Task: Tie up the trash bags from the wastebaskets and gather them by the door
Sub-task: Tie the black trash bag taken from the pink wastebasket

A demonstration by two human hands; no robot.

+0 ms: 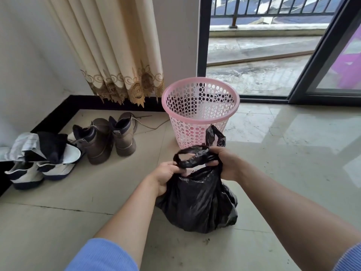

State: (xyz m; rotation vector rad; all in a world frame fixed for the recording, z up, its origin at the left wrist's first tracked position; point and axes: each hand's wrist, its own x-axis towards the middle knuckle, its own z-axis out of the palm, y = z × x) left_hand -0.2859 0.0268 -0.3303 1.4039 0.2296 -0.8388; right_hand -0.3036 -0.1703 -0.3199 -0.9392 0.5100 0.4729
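Tile floor [283, 173], glossy; black trash bag [199, 202] rested on it, handles pinched by left hand [166, 177] and right hand [227, 163]; pink wastebasket [200, 112] just behind.

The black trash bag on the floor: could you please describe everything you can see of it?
The black trash bag is thin, glossy, crinkled plastic, bulging with contents and resting on the tiled floor in front of the pink wastebasket, which is unlined. Its two handle loops are drawn up and crossed at the top, one sticking upward. The left hand and right hand grip the handles; the knot looks unfinished.
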